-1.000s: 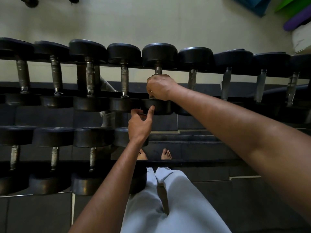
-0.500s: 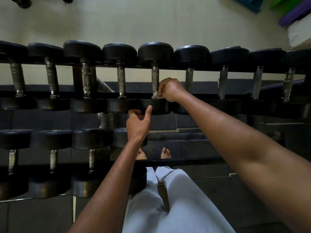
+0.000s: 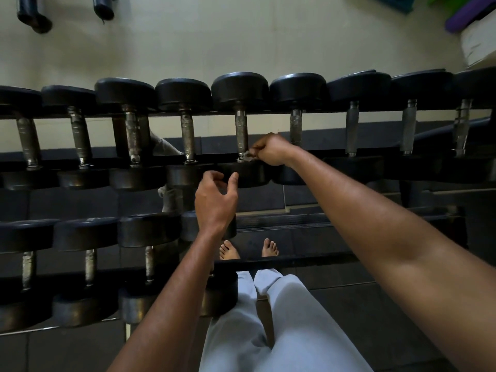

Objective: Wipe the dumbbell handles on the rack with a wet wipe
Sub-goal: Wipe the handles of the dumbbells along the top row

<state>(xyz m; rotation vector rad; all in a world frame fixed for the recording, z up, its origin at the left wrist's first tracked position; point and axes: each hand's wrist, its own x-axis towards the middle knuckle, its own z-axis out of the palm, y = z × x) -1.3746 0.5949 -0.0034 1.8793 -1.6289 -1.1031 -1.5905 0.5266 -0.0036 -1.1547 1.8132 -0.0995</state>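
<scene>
Dumbbell handles are dull, pitted metal; heads look like matt rubber

Upper rack: open gaps between neighbouring handles; dumbbell heads touching, blocking passage at both ends.

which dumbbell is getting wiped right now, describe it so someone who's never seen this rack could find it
Start at the top row of the dumbbell rack, where steel handles run between black round heads. Counting from the left edge of the view, take the fifth dumbbell. It alone has the right hand pinching a small wet wipe at the near end of its handle, and the left hand hovers just below its near head.
</scene>
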